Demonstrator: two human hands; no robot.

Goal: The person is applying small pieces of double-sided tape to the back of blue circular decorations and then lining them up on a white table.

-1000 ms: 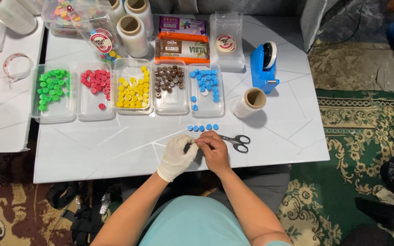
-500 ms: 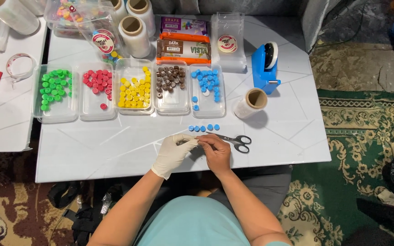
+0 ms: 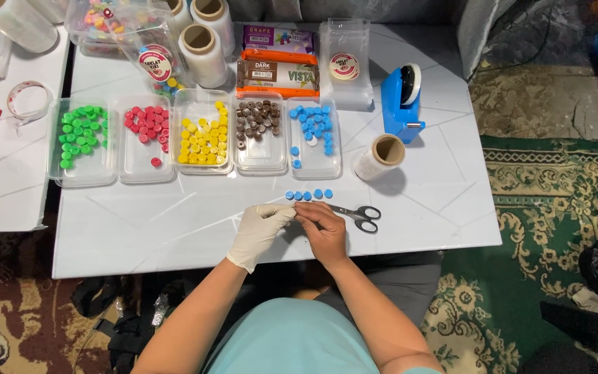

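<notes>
On the white worktop [image 3: 174, 228], both hands meet at the near edge: the gloved left hand [image 3: 257, 232] and bare right hand [image 3: 323, 232] pinch something too small to identify, their grip closed; scissors [image 3: 358, 215] lie just right, blue pieces [image 3: 309, 195] just beyond.

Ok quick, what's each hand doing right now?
Left hand, in a white glove: fingers pinched together against the right hand; what they hold cannot be told.
Right hand, bare: fingers curled, meeting the left; anything held is hidden.
</notes>
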